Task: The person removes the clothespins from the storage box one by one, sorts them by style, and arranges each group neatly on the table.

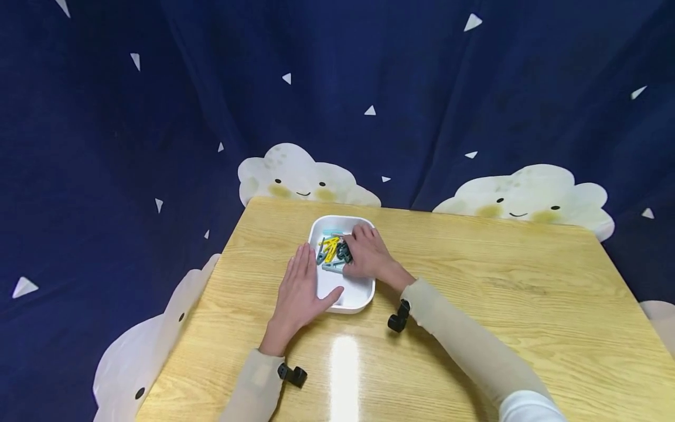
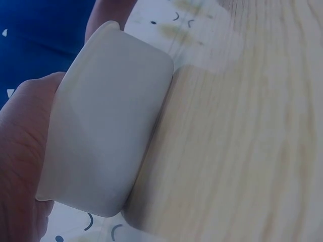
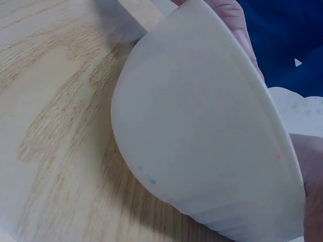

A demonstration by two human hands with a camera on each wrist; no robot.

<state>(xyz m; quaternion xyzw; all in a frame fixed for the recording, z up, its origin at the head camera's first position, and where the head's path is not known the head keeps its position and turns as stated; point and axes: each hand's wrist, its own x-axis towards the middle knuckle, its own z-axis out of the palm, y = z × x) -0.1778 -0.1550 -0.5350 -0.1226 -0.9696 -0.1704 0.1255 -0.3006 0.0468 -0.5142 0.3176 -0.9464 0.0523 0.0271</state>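
Observation:
A white plastic tray holds several clothespins: yellow ones, dark green ones, a pale grey-green one and a light turquoise one. My left hand rests along the tray's left rim, fingers straight, thumb stretched over the near end. Reaching in over the right rim, my right hand has its fingers and thumb around the dark green clothespins; its grip is partly hidden. Both wrist views show the tray's outer wall, with the left hand and right hand at its rim.
The tray stands on a light wooden table, towards its far side. A dark blue curtain with white triangles and clouds hangs behind. Small black wrist cameras jut from both sleeves, and a bright reflection lies on the near tabletop.

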